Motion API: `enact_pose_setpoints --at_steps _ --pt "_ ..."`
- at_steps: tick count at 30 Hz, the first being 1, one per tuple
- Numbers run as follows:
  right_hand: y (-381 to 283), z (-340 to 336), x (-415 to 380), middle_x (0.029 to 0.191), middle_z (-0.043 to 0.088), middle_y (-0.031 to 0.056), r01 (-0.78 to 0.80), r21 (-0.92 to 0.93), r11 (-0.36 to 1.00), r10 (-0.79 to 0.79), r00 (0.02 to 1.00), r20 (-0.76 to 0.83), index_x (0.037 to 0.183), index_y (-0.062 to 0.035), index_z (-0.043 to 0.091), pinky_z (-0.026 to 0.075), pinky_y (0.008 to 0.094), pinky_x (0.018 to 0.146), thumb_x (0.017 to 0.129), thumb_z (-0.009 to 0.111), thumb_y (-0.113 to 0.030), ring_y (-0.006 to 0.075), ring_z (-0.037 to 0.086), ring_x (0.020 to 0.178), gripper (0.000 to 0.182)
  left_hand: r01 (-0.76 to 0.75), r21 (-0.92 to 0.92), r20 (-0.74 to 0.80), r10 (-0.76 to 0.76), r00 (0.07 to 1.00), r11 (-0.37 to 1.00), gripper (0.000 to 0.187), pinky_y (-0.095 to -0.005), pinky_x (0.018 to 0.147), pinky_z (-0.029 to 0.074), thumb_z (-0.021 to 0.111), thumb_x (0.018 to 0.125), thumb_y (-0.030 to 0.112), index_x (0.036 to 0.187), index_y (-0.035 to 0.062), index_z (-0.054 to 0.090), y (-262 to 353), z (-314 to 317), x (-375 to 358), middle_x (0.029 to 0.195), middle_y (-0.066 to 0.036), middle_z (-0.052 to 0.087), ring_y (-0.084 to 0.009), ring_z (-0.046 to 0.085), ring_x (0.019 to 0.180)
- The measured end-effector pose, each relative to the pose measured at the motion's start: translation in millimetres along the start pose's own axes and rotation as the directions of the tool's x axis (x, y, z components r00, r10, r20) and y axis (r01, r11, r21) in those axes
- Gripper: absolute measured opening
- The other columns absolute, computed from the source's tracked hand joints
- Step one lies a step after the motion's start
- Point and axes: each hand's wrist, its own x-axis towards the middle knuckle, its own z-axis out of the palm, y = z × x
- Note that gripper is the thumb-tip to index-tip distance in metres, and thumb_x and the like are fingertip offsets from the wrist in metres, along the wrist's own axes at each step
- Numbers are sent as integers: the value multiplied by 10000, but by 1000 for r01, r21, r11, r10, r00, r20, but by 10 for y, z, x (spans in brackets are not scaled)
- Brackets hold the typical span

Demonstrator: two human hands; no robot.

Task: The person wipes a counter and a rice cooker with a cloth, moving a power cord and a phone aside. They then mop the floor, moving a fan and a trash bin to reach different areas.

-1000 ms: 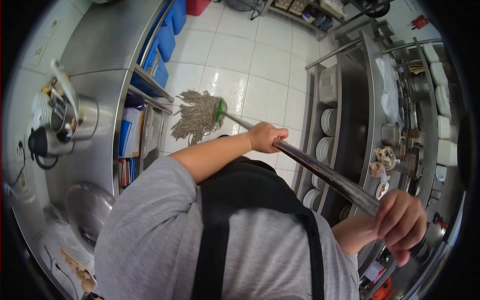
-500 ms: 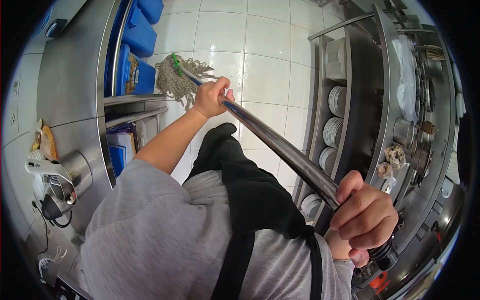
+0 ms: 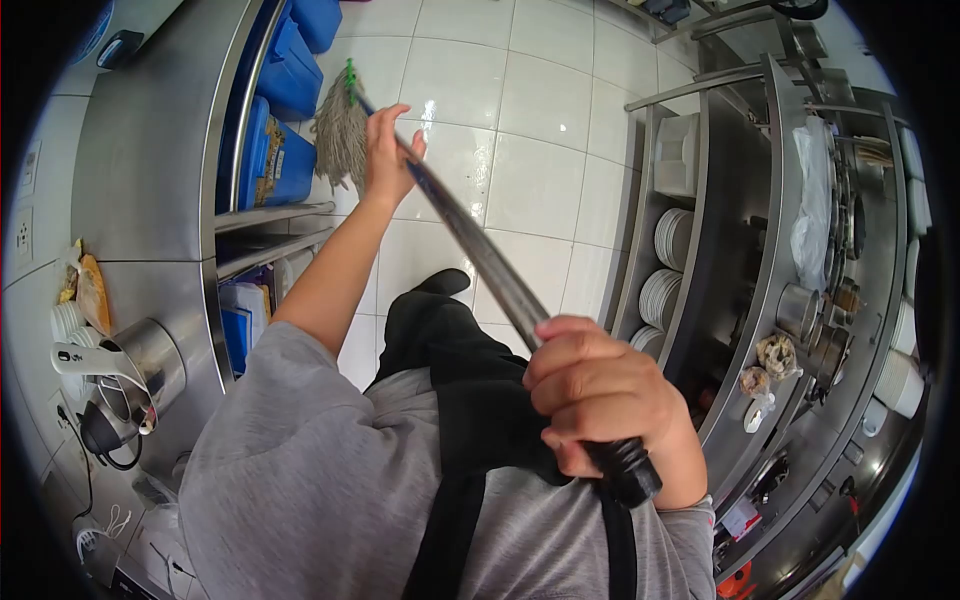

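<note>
A metal mop handle (image 3: 475, 240) runs from the lower right up to a grey string mop head (image 3: 341, 135) with a green tie. The strands lie on the white tiled floor beside blue bins. My right hand (image 3: 605, 395) is wrapped round the handle near its black end cap. Further up, my left hand (image 3: 390, 155) is at the handle near the mop head, the pole resting against its palm side and some fingers extended.
Blue bins (image 3: 285, 160) sit under the steel counter (image 3: 150, 130) at left, which bears a steel pot (image 3: 160, 360). On the right, shelves hold stacked plates (image 3: 672, 240). A black boot (image 3: 446, 282) shows on the floor (image 3: 540, 185).
My right hand has moved left with the handle's end, and the handle is steeper. My left hand has shifted up and left, its fingers more extended. The mop head has moved slightly left and up.
</note>
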Motion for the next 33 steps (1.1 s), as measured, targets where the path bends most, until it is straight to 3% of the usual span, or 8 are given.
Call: enact_pose_setpoints --at_steps 2,9,11,17,22,27,30,33 --pt "30 -101 87 755 564 53 -53 -100 994 51 999 -17 702 -62 574 428 470 932 652 661 -2 268 591 854 117 99 -121 51 -93 994 988 452 -382 880 452 686 793 69 1193 112 481 58 199 168 1195 -178 465 -353 530 1032" --pt "532 30 -102 769 579 82 -149 -335 930 15 928 -373 717 -52 554 464 451 911 631 637 9 280 618 827 134 102 -49 269 -86 959 994 476 -348 742 497 755 793 283 1150 104 495 -88 1251 594 1015 -148 522 -231 550 741" --pt "504 38 -207 754 578 91 -174 -361 916 10 910 -414 710 -45 545 467 453 898 639 633 10 287 621 812 125 -56 -45 257 66 964 997 480 -360 760 494 741 806 292 1156 87 486 35 1535 575 993 -148 524 -248 555 792" --pt "310 94 -575 715 575 104 -338 -405 850 -42 723 -689 738 -31 537 475 475 845 694 623 -6 303 615 761 100 102 -137 551 -10 835 985 526 -375 873 469 727 814 327 1196 78 465 840 2111 341 1105 -161 538 -289 563 997" --pt "-72 201 -946 708 573 101 -468 -404 786 -42 611 -790 745 -37 526 475 486 840 732 610 -38 285 605 743 85 -238 -183 602 300 740 954 482 -374 1005 419 720 793 219 1205 138 482 1148 2353 -101 1293 -111 467 -290 482 1190" --pt "-643 367 -1535 718 555 73 -562 -319 763 -39 452 -891 779 -78 485 453 491 876 805 593 -121 258 575 768 119 -103 -276 883 295 365 956 413 -382 1030 404 633 819 59 1177 219 503 1771 2619 -572 1326 -31 465 -303 437 1245" --pt "-952 618 -1802 709 565 77 -597 -308 740 -34 425 -904 773 -61 500 479 480 824 820 626 -155 254 569 739 165 -292 -314 895 384 227 904 412 -380 1043 393 592 827 13 1177 209 502 1977 2871 -1068 1304 -41 491 -319 433 1256" --pt "-1147 881 -2067 704 570 85 -608 -292 738 -63 369 -927 769 -50 512 499 465 770 811 642 -149 254 566 712 168 -170 -447 862 474 180 878 422 -378 1050 379 558 829 -24 1180 203 502 2251 3001 -1680 1285 -74 507 -327 419 1276"
